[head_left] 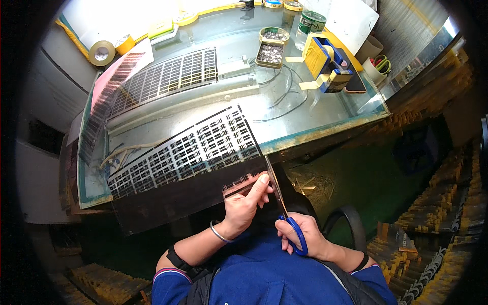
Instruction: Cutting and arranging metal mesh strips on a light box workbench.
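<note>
A large dark film sheet [188, 152] with a black-and-clear grid pattern hangs over the front edge of the glass-topped table. My left hand [241, 208] is closed on the sheet near its right end, the thumb pressed on top. Scissors [279, 195] with blue handles are in my right hand [307, 236], its fingers in the loops. Their blades point away from me along the sheet's right edge, close beside my left fingertips. Whether the blades are parted cannot be made out. Part of the sheet's lower side lies in shadow.
On the glass table [300, 119] lie another patterned film [168, 76] and a pink sheet [101, 84]. Tape rolls [102, 53] sit at the back left. Tins of small pieces [269, 54], a blue tape dispenser [336, 76] and a phone [356, 84] are farther right.
</note>
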